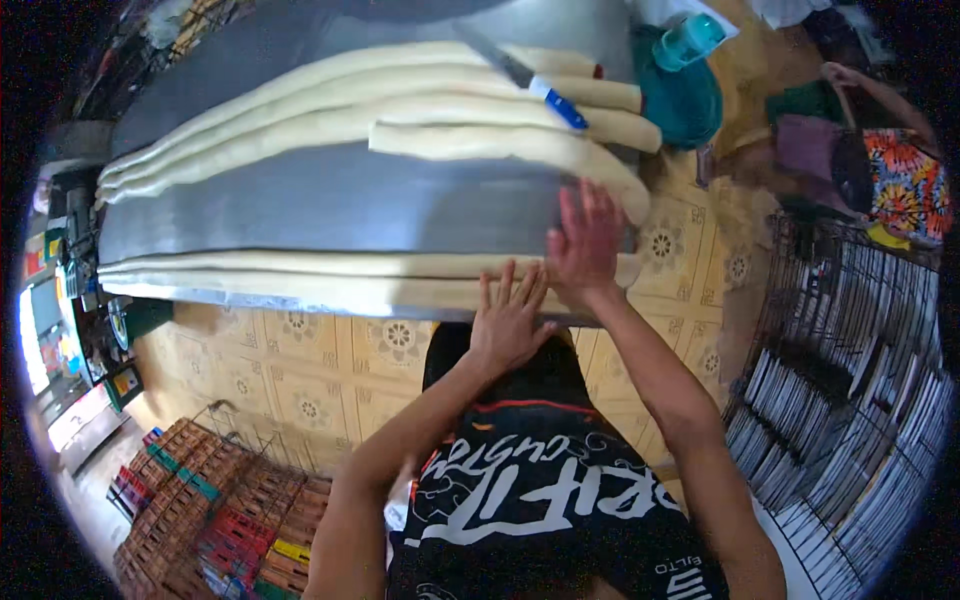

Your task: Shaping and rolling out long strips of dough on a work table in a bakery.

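Two near dough ropes [330, 290], long and pale, side by side along the front edge of a grey metal table [320, 215]. Over both, toward the right end: the left hand [512, 312], palm down, with fingers fanned apart. Just beside, farther right: the right hand [585, 240], palm down as well, with fingers slightly parted and pointing away across the table (rather blurred), just short of the curved right end of a shorter dough rope [470, 140]. Heel of that hand above the right end of the near pair; impossible to tell whether pressing or only hovering.

Beyond a wide band of bare metal, behind the shorter piece: three long dough ropes [300, 112], close together, bending round toward the table's left end. Aslant across these, a knife [548, 93] with a blue and white handle.

Off the right end of the table, a teal container [690, 42]. Underfoot, yellowish patterned tiles [400, 345]. At lower left, stacked crates [180, 500], mostly brown and red; at right, wire racks [830, 400]. At upper right, another person in a bright patterned garment [905, 180].
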A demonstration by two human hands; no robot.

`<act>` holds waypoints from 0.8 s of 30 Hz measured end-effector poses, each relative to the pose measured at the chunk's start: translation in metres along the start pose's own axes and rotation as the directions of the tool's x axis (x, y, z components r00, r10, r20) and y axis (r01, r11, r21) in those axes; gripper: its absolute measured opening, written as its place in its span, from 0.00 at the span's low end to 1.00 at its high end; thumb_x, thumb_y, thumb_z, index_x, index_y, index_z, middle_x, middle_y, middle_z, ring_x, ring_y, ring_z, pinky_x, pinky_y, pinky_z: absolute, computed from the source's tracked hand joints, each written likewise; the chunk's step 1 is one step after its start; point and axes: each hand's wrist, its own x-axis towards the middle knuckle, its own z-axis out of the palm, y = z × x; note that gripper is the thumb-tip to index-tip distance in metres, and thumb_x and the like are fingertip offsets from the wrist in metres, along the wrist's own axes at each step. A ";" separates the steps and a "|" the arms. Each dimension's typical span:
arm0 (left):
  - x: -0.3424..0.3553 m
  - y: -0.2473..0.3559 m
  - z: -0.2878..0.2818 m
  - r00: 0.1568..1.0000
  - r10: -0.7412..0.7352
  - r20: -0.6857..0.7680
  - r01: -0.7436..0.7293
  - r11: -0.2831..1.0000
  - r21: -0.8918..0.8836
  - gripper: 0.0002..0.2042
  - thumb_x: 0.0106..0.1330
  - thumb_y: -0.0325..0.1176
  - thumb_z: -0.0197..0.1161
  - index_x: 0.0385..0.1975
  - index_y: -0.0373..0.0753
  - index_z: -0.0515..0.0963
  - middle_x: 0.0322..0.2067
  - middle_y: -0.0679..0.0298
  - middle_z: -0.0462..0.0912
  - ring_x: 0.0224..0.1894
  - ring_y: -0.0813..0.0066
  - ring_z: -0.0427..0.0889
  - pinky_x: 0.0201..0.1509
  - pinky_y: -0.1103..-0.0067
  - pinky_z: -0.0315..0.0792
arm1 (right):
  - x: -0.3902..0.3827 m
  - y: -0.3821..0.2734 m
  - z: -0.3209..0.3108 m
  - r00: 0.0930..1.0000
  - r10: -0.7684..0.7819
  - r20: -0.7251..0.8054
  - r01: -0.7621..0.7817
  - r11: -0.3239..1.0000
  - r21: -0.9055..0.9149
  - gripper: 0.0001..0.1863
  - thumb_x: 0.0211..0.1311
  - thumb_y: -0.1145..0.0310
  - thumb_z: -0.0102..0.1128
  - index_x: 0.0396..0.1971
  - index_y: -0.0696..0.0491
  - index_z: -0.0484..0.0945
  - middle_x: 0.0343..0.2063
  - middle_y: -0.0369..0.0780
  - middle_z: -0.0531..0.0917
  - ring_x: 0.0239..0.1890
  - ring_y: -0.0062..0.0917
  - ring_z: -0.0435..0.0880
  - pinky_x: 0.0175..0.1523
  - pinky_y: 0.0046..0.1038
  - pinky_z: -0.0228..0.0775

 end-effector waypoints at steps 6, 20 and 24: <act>-0.022 -0.019 -0.011 1.000 -0.014 0.024 0.015 1.000 -0.022 0.44 0.77 0.66 0.46 0.82 0.37 0.55 0.84 0.50 0.45 0.83 0.29 0.40 0.79 0.33 0.36 | 0.003 -0.035 0.007 1.000 -0.025 0.012 0.024 0.998 0.060 0.33 0.71 0.53 0.55 0.73 0.47 0.72 0.76 0.54 0.64 0.76 0.59 0.62 0.75 0.60 0.55; -0.075 -0.094 -0.032 0.990 -0.018 0.137 0.023 0.999 -0.035 0.43 0.78 0.64 0.47 0.82 0.36 0.54 0.84 0.47 0.43 0.84 0.32 0.38 0.82 0.37 0.34 | 0.011 -0.134 0.029 0.994 0.048 0.094 -0.055 0.995 0.077 0.30 0.69 0.53 0.57 0.68 0.50 0.76 0.70 0.53 0.72 0.71 0.57 0.69 0.72 0.55 0.61; -0.058 -0.104 -0.055 0.976 0.018 0.216 -0.017 1.000 -0.006 0.43 0.78 0.63 0.47 0.83 0.37 0.53 0.85 0.49 0.43 0.85 0.34 0.37 0.82 0.39 0.34 | 0.035 -0.141 0.034 0.998 -0.051 -0.039 0.053 0.998 0.041 0.30 0.70 0.50 0.57 0.67 0.51 0.77 0.69 0.55 0.73 0.70 0.59 0.70 0.69 0.59 0.63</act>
